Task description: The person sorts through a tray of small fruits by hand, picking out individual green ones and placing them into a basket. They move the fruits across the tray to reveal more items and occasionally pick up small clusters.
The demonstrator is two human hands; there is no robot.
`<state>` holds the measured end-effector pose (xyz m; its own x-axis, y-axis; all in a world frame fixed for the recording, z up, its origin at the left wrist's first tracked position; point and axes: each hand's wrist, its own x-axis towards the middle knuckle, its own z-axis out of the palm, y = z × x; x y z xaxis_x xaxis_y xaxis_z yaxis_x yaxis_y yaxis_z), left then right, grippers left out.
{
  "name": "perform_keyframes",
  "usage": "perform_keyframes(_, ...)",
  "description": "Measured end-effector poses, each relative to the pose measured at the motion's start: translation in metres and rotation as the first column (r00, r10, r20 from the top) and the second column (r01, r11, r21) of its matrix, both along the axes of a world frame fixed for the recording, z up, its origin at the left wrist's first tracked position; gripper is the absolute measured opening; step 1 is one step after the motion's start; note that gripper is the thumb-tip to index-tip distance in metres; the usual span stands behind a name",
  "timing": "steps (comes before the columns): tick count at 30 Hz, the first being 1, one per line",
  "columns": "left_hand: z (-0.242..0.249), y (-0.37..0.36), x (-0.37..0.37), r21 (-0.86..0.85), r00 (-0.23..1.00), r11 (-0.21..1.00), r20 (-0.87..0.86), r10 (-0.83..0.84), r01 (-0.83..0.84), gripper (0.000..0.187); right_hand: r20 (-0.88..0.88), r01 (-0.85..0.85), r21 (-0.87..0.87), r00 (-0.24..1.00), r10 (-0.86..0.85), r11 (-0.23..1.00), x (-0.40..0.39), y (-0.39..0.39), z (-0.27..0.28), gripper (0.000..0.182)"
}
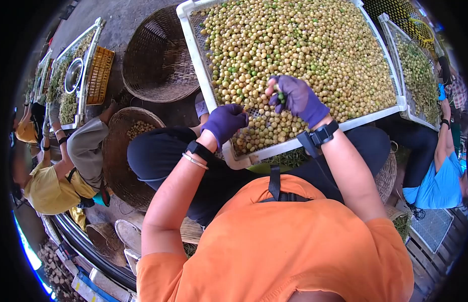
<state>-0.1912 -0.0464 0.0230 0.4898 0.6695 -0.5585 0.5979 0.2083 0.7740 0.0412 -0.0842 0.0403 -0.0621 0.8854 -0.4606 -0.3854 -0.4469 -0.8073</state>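
A white-rimmed mesh tray in front of me is heaped with small round yellow-green fruits, a few of them brighter green. My left hand, in a purple glove, hovers at the tray's near left side with its fingers curled closed. What it holds, if anything, is hidden. My right hand, gloved in purple with bare fingertips showing, is over the near middle of the fruits. Its fingers are closed around something small and green, too small to name. Between both hands a patch of bare mesh shows.
A dark wicker basket stands left of the tray. Nearer, another wicker basket holds some fruits. Persons sit beside similar trays, one in yellow at left, one in blue at right. An orange crate supports the left tray.
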Motion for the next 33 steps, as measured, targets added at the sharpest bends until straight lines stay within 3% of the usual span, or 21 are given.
perform_keyframes(2, 0.005, 0.004, 0.004, -0.100, 1.000, 0.995, -0.027, 0.001, -0.004, 0.028, 0.171, 0.045, -0.004, 0.984, -0.044, 0.999, 0.006, 0.011, 0.000, 0.025)
perform_keyframes(3, 0.010, 0.006, 0.006, -0.106, 0.998, 0.994, -0.057, -0.035, 0.029, 0.026, 0.392, -0.044, 0.080, 0.920, 0.009, 0.996, 0.007, 0.018, -0.006, 0.025)
perform_keyframes(5, 0.017, 0.010, 0.007, -0.143, 0.998, 0.990, -0.059, -0.011, 0.002, 0.024, 0.768, -0.258, 0.172, 0.639, 0.035, 0.951, 0.002, 0.025, -0.027, 0.027)
perform_keyframes(6, 0.021, 0.014, 0.005, -0.172, 0.998, 0.984, -0.032, 0.051, -0.056, 0.023, 0.924, -0.492, 0.270, 0.373, -0.080, 0.828, 0.002, 0.025, -0.035, 0.026)
perform_keyframes(7, 0.023, 0.018, 0.002, -0.203, 0.993, 0.973, -0.007, 0.114, -0.113, 0.023, 0.955, -0.586, 0.192, 0.296, -0.013, 0.787, 0.004, 0.021, -0.042, 0.025)
perform_keyframes(8, 0.021, 0.025, -0.008, -0.117, 0.989, 0.989, 0.105, 0.104, -0.091, 0.023, 0.976, -0.670, 0.107, 0.211, 0.049, 0.735, -0.002, 0.015, -0.035, 0.024)
perform_keyframes(9, 0.025, 0.030, -0.011, -0.145, 0.963, 0.962, 0.106, 0.249, -0.232, 0.026, 0.987, -0.743, 0.018, 0.119, 0.106, 0.669, -0.010, 0.010, -0.026, 0.024)
perform_keyframes(10, 0.028, 0.037, -0.016, -0.161, 0.950, 0.947, 0.099, 0.297, -0.279, 0.026, 0.968, -0.796, -0.179, -0.038, 0.248, 0.579, -0.016, 0.008, -0.017, 0.021)
perform_keyframes(12, 0.044, 0.047, -0.016, -0.169, 0.947, 0.934, -0.005, 0.320, -0.316, 0.029, 0.955, -0.833, -0.142, 0.028, 0.296, 0.536, -0.017, 0.006, -0.014, 0.020)
perform_keyframes(13, 0.036, 0.049, -0.018, -0.032, 0.977, 0.977, -0.042, 0.210, -0.211, 0.028, 0.945, -0.848, -0.122, 0.059, 0.321, 0.516, -0.017, 0.006, -0.013, 0.019)
perform_keyframes(14, 0.019, 0.051, -0.020, 0.102, 0.990, 0.990, -0.093, 0.104, -0.094, 0.027, 0.964, -0.807, -0.012, 0.148, 0.222, 0.590, -0.020, 0.010, -0.008, 0.017)
perform_keyframes(15, 0.006, 0.054, -0.020, 0.227, 0.987, 0.973, -0.158, 0.004, 0.033, 0.026, 0.976, -0.782, 0.032, 0.159, 0.149, 0.623, -0.026, 0.015, -0.009, 0.016)
perform_keyframes(16, -0.006, 0.059, -0.018, 0.457, 0.844, 0.750, -0.476, -0.247, 0.478, 0.021, 0.983, -0.755, 0.080, 0.169, 0.075, 0.650, -0.032, 0.022, -0.013, 0.016)
perform_keyframes(17, 0.008, 0.051, -0.009, 0.404, 0.767, 0.728, -0.587, -0.259, 0.555, 0.019, 0.984, -0.728, 0.131, 0.177, 0.000, 0.673, -0.040, 0.030, -0.018, 0.015)
perform_keyframes(18, 0.008, 0.045, -0.005, 0.391, 0.719, 0.711, -0.655, -0.231, 0.584, 0.018, 0.989, -0.688, 0.073, 0.144, 0.037, 0.722, -0.050, 0.037, -0.027, 0.013)
perform_keyframes(21, 0.004, 0.034, 0.004, 0.358, 0.620, 0.659, -0.755, -0.212, 0.662, 0.016, 0.990, -0.759, -0.071, -0.131, -0.045, 0.648, -0.069, 0.040, -0.035, 0.013)
perform_keyframes(28, 0.024, 0.021, 0.014, 0.283, 0.553, 0.630, -0.783, -0.283, 0.723, 0.013, 0.998, -0.696, -0.008, -0.056, -0.043, 0.718, -0.077, 0.036, -0.038, 0.014)
perform_keyframes(33, 0.023, 0.015, 0.012, 0.288, 0.594, 0.657, -0.746, -0.302, 0.697, 0.013, 0.993, -0.703, -0.087, -0.122, 0.001, 0.706, -0.079, 0.034, -0.044, 0.014)
